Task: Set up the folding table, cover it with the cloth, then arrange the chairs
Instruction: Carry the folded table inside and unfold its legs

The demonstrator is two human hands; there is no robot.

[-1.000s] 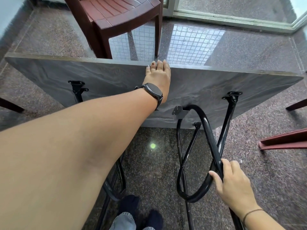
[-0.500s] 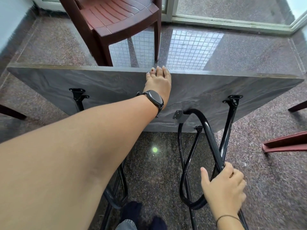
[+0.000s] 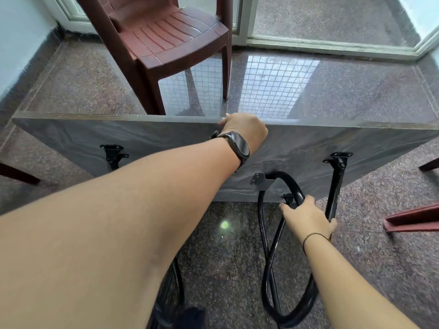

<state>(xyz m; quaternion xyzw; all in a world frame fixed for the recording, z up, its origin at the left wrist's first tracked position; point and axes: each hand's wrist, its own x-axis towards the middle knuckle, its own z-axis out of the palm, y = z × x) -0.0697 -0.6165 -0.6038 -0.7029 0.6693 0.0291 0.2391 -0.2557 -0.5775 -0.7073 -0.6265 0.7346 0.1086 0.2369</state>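
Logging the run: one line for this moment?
phase: unfolding | tabletop on edge | left hand on top edge | right hand on leg frame | cloth: unseen

table top [image 3: 152, 141] matt grey laminate | legs [image 3: 294, 188] glossy black metal | chair [image 3: 171, 36] ribbed brown plastic | floor [image 3: 356, 91] polished speckled stone

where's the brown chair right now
In the head view, the brown chair stands upper left on the floor, just beyond the tabletop edge held by the left hand.

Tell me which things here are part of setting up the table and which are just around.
Job:
tabletop
leg loop, held by right hand
left hand on top edge
brace
chair

Just around:
watch
door frame
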